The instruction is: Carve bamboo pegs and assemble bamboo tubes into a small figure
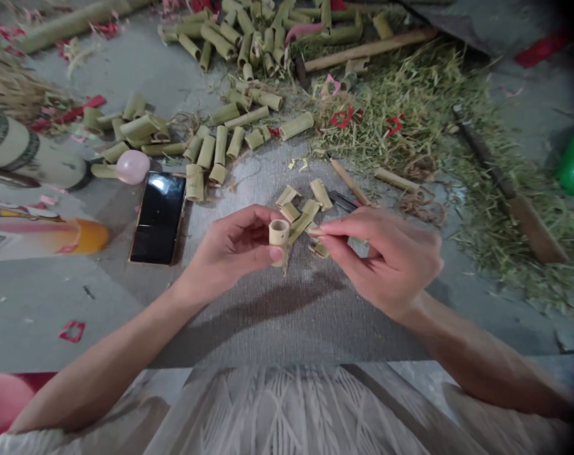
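Note:
Upright between the thumb and fingers of my left hand [242, 243] is a short bamboo tube [279, 235], its hollow end facing up. My right hand [381, 253] is pinched on a small pale bamboo piece [314, 231], a little to the right of the tube and apart from it. Part of that piece is hidden by my fingertips. Just beyond both hands, several cut bamboo pieces [321, 194] lie on the grey table [268, 322]. A dark-jawed tool [342, 201] and a thin wooden stick [348, 180] lie behind my right hand.
A phone [158, 218] lies left of my left hand, near a pink balloon [133, 167] and a bottle with orange contents [85, 236]. Many bamboo tubes [220, 41] are heaped at the back. Green shavings [386, 107] spread rightward, with a wooden-handled tool [514, 189] among them.

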